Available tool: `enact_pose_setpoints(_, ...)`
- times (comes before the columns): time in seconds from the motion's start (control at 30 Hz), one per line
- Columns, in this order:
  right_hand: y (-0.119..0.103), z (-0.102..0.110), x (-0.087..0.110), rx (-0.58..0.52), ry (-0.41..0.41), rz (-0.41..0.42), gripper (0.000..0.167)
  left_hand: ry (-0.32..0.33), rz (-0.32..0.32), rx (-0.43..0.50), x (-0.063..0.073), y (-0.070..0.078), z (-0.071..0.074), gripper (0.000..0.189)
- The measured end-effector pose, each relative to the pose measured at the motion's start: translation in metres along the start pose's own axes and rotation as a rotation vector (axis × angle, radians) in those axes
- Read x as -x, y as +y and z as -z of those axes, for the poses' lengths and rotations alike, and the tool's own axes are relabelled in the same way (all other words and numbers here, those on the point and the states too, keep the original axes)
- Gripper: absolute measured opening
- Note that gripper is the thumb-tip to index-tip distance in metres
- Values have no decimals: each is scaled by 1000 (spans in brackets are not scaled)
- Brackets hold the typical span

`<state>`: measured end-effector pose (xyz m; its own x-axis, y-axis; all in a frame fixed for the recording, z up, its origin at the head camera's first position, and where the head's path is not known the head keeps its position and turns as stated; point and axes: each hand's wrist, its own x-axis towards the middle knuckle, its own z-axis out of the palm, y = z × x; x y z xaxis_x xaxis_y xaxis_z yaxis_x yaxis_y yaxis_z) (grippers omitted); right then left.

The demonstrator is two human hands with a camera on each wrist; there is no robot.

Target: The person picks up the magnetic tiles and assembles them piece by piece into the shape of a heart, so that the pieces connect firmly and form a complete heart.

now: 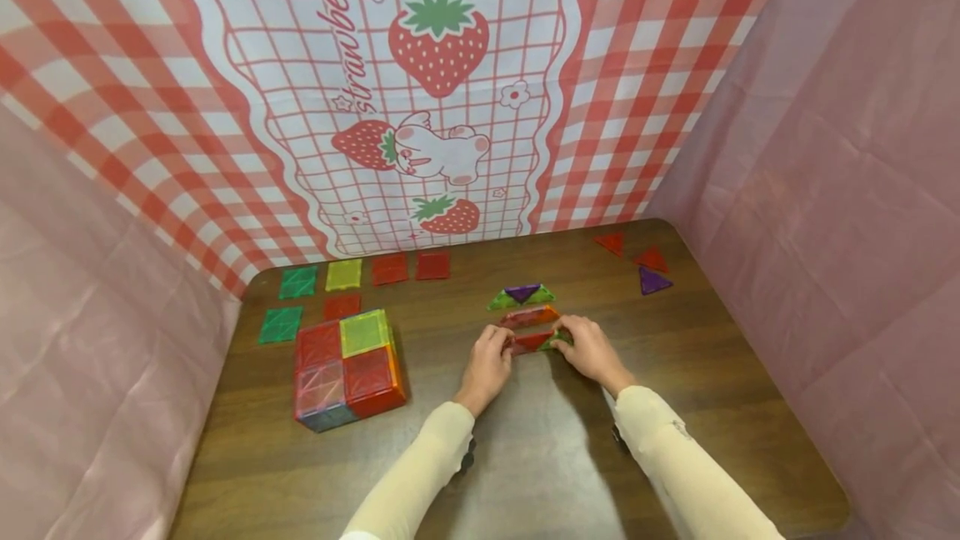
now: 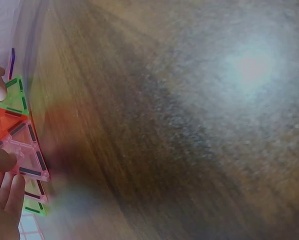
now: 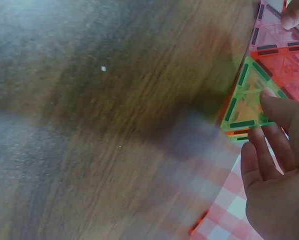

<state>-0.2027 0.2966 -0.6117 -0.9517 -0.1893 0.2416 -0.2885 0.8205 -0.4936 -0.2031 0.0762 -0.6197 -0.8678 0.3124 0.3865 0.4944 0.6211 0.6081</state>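
In front of me a row of magnetic tiles stands on edge between my two hands. It joins a pink triangle tile [image 2: 32, 152], a red triangle tile [image 1: 531, 343] and a green triangle tile [image 3: 247, 97]. My left hand [image 1: 486, 363] pinches the pink triangle at the row's left end between thumb and fingers. At the right end, my right hand [image 1: 595, 352] grips the green triangle, thumb on its near face. Just behind stands a pink and orange row [image 1: 528, 317]. Farther back is another row, with a purple triangle [image 1: 522, 293] between green triangles [image 1: 501, 300].
A box built of square tiles [image 1: 367, 397] stands at the left. Behind it lie loose squares: green [image 1: 298, 282], yellow [image 1: 343, 274] and several red [image 1: 390, 268]. Two red triangles [image 1: 651, 259] and a purple one [image 1: 654, 280] lie at the back right. Cloth walls [image 1: 840, 190] border the table.
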Motion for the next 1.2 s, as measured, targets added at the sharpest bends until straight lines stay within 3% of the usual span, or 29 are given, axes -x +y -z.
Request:
enact_pose_setpoints(0.3,0,-3,-5,-44,34,-15,20,38,-16,-79,-1,-1,-1,12)
enact_pose_setpoints(0.7,7,-8,-3,-55,41,-42,19,-34,54,-95,1,-5,0,14)
enact_pose_setpoints(0.97,7,-11,-5,-68,50,-26,19,-2,37,-100,1,-6,1,12)
enact_pose_setpoints(1.07,8,-6,-3,-32,39,-100,26,-6,41,-96,1,-6,2,12)
enact_pose_setpoints(1.2,21,12,-1,63,117,-306,34,-11,30,-103,3,-5,1,11)
